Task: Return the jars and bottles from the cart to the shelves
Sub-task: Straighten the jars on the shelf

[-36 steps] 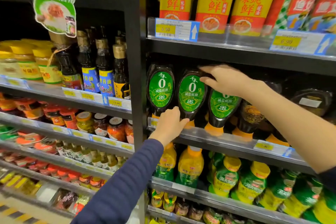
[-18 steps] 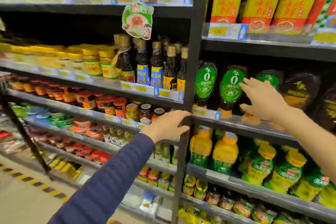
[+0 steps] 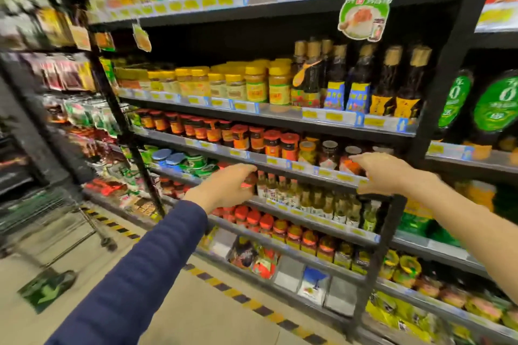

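My left hand hangs in front of the middle shelves with loosely spread fingers and nothing in it. My right hand is also empty, fingers apart, in front of the shelf of red-lidded jars. The green-labelled dark bottles stand on the shelf bay at the far right. A wire cart stands on the floor at the left; the blur hides what it holds.
Black shelving carries yellow-lidded jars, tall dark bottles and small bottles. A black upright post divides the bays. Yellow-black tape marks the floor along the shelf foot. The left side is blurred.
The view has swung left, away from the green-labelled bottles. Both hands have left that shelf and moved left and down, empty. The cart has come into view at the left.
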{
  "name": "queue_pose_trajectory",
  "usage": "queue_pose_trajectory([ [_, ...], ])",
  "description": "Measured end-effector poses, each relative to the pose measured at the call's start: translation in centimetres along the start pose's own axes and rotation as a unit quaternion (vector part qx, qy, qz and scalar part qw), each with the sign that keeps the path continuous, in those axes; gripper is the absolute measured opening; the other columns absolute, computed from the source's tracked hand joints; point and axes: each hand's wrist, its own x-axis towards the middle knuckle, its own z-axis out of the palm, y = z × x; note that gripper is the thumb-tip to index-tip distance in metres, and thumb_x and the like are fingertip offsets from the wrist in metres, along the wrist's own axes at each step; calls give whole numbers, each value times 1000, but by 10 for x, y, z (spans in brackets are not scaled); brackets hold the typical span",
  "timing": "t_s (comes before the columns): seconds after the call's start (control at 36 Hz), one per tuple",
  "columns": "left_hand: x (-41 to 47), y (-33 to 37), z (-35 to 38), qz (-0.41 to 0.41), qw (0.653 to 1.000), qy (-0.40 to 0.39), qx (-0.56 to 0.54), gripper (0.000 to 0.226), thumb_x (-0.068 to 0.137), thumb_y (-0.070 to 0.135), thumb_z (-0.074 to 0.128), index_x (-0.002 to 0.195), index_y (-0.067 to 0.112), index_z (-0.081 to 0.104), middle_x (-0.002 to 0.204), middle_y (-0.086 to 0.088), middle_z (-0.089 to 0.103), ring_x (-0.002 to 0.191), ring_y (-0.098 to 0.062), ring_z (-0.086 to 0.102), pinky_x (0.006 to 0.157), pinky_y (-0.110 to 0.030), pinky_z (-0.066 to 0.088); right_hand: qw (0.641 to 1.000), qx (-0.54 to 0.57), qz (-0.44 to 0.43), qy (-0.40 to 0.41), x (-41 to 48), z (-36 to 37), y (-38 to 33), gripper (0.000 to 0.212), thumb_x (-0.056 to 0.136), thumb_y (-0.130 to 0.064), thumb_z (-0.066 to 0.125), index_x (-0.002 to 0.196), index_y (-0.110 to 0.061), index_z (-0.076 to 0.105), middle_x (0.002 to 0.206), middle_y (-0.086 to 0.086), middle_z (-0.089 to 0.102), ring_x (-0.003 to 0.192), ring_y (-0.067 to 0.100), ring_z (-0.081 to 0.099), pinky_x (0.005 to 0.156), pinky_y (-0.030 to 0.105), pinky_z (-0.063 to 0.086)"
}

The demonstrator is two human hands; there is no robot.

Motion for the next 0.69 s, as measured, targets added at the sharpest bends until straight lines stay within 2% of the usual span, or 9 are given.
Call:
queue_pose_trajectory([
  [0.06,-7,-20,-6,-18,1000,7,-3,66,91,35,54,148,19,24,154,-1,29,139,-20,32,110,-32,32,1000,1,-25,0,15,-6,-22,77,80,-37,67,144,-16,30,146,8,41,131,27,43,103,38,42],
  [0.17,-7,-55,-17,-35,999,16,8,63,93,32,53,147,20,23,154,-1,29,139,-19,32,108,-30,32,999,2,-50,-2,49,-14,-56,68,79,-38,68,135,-11,40,138,10,47,123,29,49,99,42,45],
  [0.28,11,-85,-29,-49,998,12,21,67,92,33,54,148,19,22,154,-2,28,138,-20,34,108,-34,36,997,-4,-77,14,83,-26,-79,83,82,-37,66,148,-14,21,151,7,33,137,26,36,110,39,35],
  [0.33,26,-100,-35,-55,998,15,27,68,91,35,55,148,21,21,154,-2,29,137,-21,36,107,-36,38,995,-8,-92,28,103,-33,-86,83,83,-36,65,148,-14,19,152,6,32,137,25,35,112,39,31],
  [0.42,52,-119,-45,-52,998,24,29,69,91,34,57,148,20,21,154,-1,29,138,-20,34,108,-34,36,993,1,-107,48,136,-40,-92,79,84,-30,63,148,-14,20,150,6,35,135,24,38,108,37,36],
  [0.56,101,-144,-66,-37,997,45,42,67,89,32,58,146,18,26,151,-4,34,137,-21,35,110,-34,33,991,25,-118,61,186,-57,-94,80,82,-33,65,148,-14,22,151,6,33,137,23,34,107,35,36],
  [0.69,148,-157,-93,-22,996,76,49,68,90,34,58,147,15,25,152,-6,33,138,-22,33,110,-32,31,988,42,-123,87,223,-91,-89,79,81,-34,67,146,-16,25,148,8,38,133,26,40,103,41,41],
])
